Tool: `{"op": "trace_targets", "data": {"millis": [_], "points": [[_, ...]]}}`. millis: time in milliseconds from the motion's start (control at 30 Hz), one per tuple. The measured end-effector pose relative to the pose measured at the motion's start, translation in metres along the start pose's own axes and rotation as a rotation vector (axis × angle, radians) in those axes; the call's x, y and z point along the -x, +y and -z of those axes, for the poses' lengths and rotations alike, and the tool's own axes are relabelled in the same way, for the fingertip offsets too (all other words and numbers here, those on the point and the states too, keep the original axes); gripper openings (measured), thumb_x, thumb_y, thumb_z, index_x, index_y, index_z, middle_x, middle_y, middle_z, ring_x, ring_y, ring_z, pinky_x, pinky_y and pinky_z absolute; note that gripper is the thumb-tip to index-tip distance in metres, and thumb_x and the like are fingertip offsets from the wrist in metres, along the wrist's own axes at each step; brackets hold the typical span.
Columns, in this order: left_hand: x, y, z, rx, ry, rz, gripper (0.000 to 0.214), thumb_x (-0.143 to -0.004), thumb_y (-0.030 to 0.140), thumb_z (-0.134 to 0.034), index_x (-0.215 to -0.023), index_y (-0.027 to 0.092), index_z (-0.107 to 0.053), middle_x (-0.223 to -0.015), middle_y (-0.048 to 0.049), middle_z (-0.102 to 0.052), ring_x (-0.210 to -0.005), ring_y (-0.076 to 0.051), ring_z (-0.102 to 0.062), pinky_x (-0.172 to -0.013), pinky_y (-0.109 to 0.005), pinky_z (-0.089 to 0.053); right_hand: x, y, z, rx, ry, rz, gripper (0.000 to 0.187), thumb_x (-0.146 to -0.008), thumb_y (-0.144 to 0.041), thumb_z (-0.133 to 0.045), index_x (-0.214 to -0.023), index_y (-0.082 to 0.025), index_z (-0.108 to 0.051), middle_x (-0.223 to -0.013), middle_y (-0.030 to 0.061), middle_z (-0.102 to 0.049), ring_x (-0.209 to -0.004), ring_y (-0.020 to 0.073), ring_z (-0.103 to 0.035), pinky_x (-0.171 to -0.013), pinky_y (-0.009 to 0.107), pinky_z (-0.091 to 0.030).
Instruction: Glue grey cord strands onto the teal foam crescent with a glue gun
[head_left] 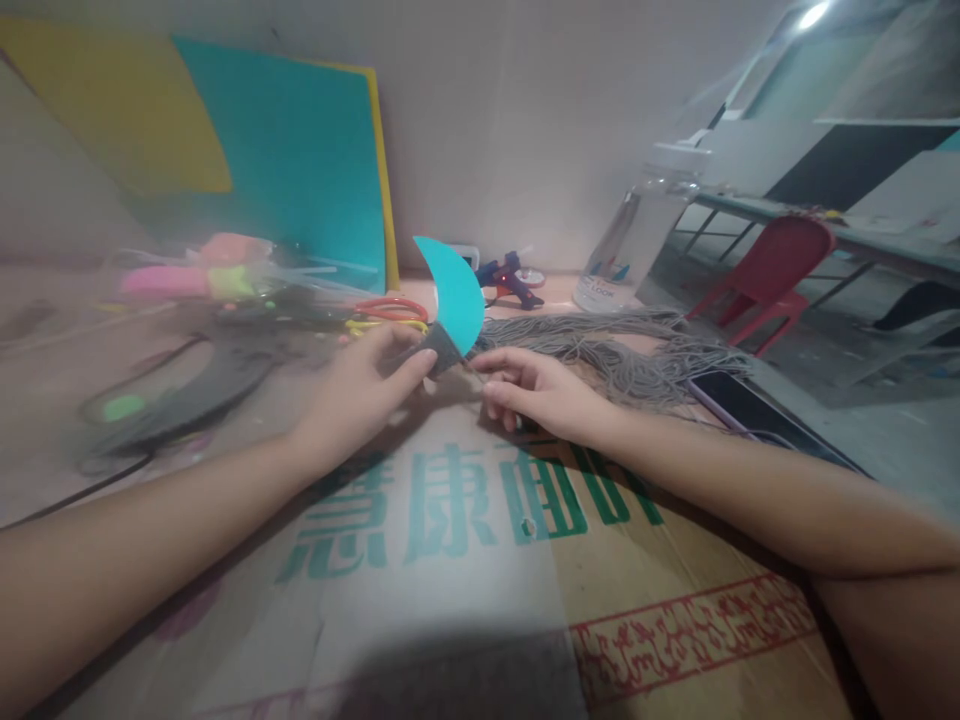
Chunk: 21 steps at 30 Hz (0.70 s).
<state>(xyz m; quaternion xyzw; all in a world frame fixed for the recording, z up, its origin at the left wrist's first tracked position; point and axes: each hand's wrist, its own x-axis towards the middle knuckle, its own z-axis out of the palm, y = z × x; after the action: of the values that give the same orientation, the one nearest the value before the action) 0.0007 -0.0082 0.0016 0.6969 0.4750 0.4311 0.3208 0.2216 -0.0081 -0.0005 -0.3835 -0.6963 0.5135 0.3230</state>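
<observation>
My left hand (367, 385) pinches the lower grey end of a teal crescent-shaped cutout (454, 300), which stands upright above a flattened cardboard sheet (465, 560). My right hand (536, 390) is beside it on the right, fingers curled and pinched together at the cutout's base; what it holds is too small to make out. A bundle of grey cord (615, 350) lies just behind my right hand.
Scissors with red and yellow handles (390, 313) lie behind my left hand. A glue gun (510, 280) and a clear plastic bottle (637, 240) stand near the wall. Teal and yellow sheets (292, 160) lean at the back left. A phone (757, 415) lies right; a red chair (772, 275) beyond.
</observation>
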Motion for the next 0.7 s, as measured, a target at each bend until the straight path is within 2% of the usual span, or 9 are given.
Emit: {"op": "trace_targets", "data": {"millis": [67, 167, 267, 333, 433, 500, 567, 700], "points": [[0.000, -0.001, 0.000, -0.010, 0.001, -0.001, 0.026, -0.085, 0.045, -0.057, -0.093, 0.021, -0.056, -0.081, -0.0021, -0.068, -0.071, -0.018, -0.064, -0.065, -0.028, -0.052, 0.001, -0.003, -0.001, 0.084, 0.001, 0.002, 0.016, -0.088, -0.025, -0.057, -0.099, -0.014, -0.061, -0.060, -0.0052, -0.057, -0.048, 0.0066, -0.051, -0.047, 0.019, -0.043], [0.000, 0.001, 0.001, -0.024, -0.011, -0.018, 0.025, -0.086, 0.044, -0.057, -0.092, 0.020, -0.057, -0.084, -0.0020, -0.068, -0.073, -0.018, -0.064, -0.067, -0.027, -0.051, 0.004, -0.005, 0.001, 0.306, 0.039, 0.082, 0.019, -0.090, -0.030, -0.054, -0.088, -0.015, -0.065, -0.063, -0.0030, -0.058, -0.053, 0.0079, -0.052, -0.050, 0.020, -0.041], [0.000, 0.002, 0.001, -0.071, -0.030, -0.011, 0.026, -0.085, 0.046, -0.057, -0.093, 0.020, -0.058, -0.085, -0.0018, -0.069, -0.070, -0.017, -0.065, -0.065, -0.027, -0.049, 0.008, -0.005, 0.005, 0.744, 0.045, 0.320, 0.023, -0.094, -0.031, -0.049, -0.091, -0.017, -0.068, -0.075, 0.0016, -0.066, -0.067, 0.0114, -0.057, -0.059, 0.023, -0.041], [0.000, 0.002, 0.000, -0.110, -0.064, 0.019, 0.029, -0.084, 0.048, -0.058, -0.093, 0.021, -0.058, -0.077, -0.0003, -0.069, -0.060, -0.016, -0.062, -0.057, -0.026, -0.046, 0.011, -0.006, 0.007, 1.034, -0.017, 0.478, 0.025, -0.095, -0.029, -0.046, -0.089, -0.019, -0.068, -0.078, 0.0021, -0.067, -0.069, 0.0121, -0.056, -0.060, 0.024, -0.038], [0.001, 0.000, -0.001, -0.149, -0.129, 0.034, 0.027, -0.083, 0.048, -0.057, -0.091, 0.022, -0.058, -0.065, 0.0027, -0.065, -0.050, -0.014, -0.057, -0.050, -0.025, -0.042, 0.015, -0.009, 0.007, 1.291, -0.094, 0.631, 0.032, -0.098, -0.024, -0.038, -0.084, -0.019, -0.066, -0.075, 0.0021, -0.064, -0.065, 0.0123, -0.052, -0.057, 0.025, -0.034], [0.001, -0.001, -0.002, -0.175, -0.163, 0.005, 0.024, -0.083, 0.045, -0.057, -0.088, 0.022, -0.058, -0.066, 0.0024, -0.067, -0.053, -0.015, -0.059, -0.052, -0.025, -0.043, 0.017, -0.012, 0.006, 1.361, -0.067, 0.737, 0.033, -0.098, -0.022, -0.036, -0.085, -0.018, -0.066, -0.074, 0.0026, -0.064, -0.065, 0.0132, -0.052, -0.057, 0.027, -0.034], [0.000, -0.001, -0.002, -0.209, -0.201, -0.040, 0.022, -0.083, 0.043, -0.057, -0.086, 0.021, -0.059, -0.071, 0.0010, -0.069, -0.059, -0.016, -0.061, -0.055, -0.025, -0.045, 0.018, -0.012, 0.005, 1.353, 0.027, 0.816, 0.030, -0.098, -0.022, -0.039, -0.088, -0.018, -0.067, -0.071, 0.0020, -0.064, -0.064, 0.0134, -0.053, -0.057, 0.026, -0.034], [0.000, 0.000, -0.004, -0.237, -0.270, -0.075, 0.022, -0.082, 0.042, -0.057, -0.084, 0.021, -0.063, -0.077, -0.0010, -0.071, -0.067, -0.018, -0.063, -0.060, -0.026, -0.047, 0.014, -0.009, 0.008, 1.276, 0.223, 0.770, 0.027, -0.098, -0.028, -0.045, -0.088, -0.019, -0.068, -0.070, 0.0009, -0.068, -0.064, 0.0121, -0.058, -0.058, 0.025, -0.037]]}}
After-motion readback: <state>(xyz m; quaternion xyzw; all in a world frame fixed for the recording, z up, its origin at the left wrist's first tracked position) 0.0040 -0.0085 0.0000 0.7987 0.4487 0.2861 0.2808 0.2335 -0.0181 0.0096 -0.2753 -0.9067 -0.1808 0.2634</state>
